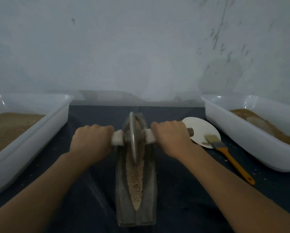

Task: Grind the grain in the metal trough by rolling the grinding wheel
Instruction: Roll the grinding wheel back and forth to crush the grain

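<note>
A long metal trough point(151, 187) lies lengthwise before me on the dark table, its groove filled with brownish grain point(135, 180). A thin metal grinding wheel point(132, 140) stands upright in the far half of the groove. Its axle handle is wrapped in white cloth point(117, 140) on both sides. My left hand point(92, 140) grips the left end of the handle. My right hand point(171, 138) grips the right end, whose dark tip point(190, 132) sticks out past my fingers.
A white plastic tub point(40, 132) with brown grain stands at the left, another white tub point(241, 137) with grain at the right. A white paper plate point(201, 130) and an orange-handled brush point(228, 153) lie right of the trough. A pale wall rises behind.
</note>
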`<state>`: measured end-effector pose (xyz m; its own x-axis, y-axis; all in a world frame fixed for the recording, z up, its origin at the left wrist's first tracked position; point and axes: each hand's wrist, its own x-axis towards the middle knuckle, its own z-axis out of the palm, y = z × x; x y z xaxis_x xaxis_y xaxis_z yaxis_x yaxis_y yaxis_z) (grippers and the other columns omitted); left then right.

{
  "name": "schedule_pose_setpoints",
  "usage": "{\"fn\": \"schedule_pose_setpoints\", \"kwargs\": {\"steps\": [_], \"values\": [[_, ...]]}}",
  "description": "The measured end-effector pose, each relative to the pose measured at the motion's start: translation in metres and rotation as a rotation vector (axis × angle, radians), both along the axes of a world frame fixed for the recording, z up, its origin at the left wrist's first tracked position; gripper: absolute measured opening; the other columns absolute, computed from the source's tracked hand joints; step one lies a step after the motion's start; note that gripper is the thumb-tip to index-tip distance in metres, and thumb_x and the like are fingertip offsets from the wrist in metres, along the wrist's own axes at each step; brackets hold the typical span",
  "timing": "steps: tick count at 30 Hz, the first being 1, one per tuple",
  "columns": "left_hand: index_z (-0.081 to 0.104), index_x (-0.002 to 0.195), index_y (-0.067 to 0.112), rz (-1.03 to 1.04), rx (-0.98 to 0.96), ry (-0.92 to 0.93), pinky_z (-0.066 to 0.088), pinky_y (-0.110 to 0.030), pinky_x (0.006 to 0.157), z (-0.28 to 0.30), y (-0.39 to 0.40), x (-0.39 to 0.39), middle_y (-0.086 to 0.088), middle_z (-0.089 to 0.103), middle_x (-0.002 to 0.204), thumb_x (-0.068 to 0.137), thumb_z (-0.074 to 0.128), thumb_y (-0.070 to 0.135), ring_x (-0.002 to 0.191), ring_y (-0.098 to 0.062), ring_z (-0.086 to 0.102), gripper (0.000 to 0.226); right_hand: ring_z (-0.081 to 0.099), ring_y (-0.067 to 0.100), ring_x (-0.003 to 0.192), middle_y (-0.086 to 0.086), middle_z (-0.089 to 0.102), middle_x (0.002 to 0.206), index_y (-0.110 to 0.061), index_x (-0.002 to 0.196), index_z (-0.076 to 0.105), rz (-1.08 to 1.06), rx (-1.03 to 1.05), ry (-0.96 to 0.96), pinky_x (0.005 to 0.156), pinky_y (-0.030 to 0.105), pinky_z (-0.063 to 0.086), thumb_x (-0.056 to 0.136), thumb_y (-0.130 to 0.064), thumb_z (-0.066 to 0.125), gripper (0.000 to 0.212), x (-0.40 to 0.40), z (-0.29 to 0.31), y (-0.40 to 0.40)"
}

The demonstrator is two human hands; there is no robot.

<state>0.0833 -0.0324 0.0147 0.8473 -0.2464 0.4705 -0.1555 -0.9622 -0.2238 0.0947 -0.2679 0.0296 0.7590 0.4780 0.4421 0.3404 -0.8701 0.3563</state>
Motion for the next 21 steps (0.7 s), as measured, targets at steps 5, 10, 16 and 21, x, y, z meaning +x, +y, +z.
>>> {"fn": "schedule_pose_setpoints", "kwargs": {"steps": [5,10,16,21], "values": [[0.026,0.064,0.033,-0.114,0.072,0.011,0.019,-0.026,0.045,0.003,0.008,-0.05,0.01,0.03,0.051,0.068,0.058,0.044,0.045,-0.014,0.033,0.034,0.057,0.021,0.05,-0.001,0.06,0.063,-0.022,0.077,0.053,0.063,0.022,-0.013,0.045,0.03,0.033,0.058,-0.027,0.081,0.035,-0.057,-0.004,-0.01],[0.029,0.067,0.033,-0.064,0.044,0.078,0.024,-0.028,0.048,0.003,0.009,-0.052,0.009,0.034,0.056,0.073,0.055,0.048,0.051,-0.014,0.04,0.03,0.057,0.021,0.052,-0.002,0.06,0.065,-0.022,0.078,0.052,0.022,-0.003,0.016,0.048,0.03,0.029,0.06,-0.029,0.081,0.035,-0.059,-0.002,-0.008],[0.04,0.073,0.03,0.023,-0.012,0.021,0.029,-0.028,0.051,-0.003,-0.001,0.0,0.009,0.035,0.058,0.08,0.055,0.044,0.053,-0.017,0.041,0.021,0.06,0.023,0.071,-0.001,0.063,0.082,-0.024,0.086,0.043,-0.024,0.026,0.027,0.056,0.032,0.03,0.078,-0.028,0.068,0.027,0.011,-0.001,0.003],[0.037,0.075,0.03,0.03,0.02,0.032,0.03,-0.029,0.056,0.007,-0.008,0.001,0.008,0.041,0.065,0.08,0.055,0.042,0.063,-0.02,0.052,0.022,0.057,0.021,0.073,-0.002,0.063,0.087,-0.025,0.092,0.044,-0.027,0.067,0.08,0.058,0.031,0.03,0.082,-0.036,0.065,0.026,0.008,-0.002,0.0]]}}
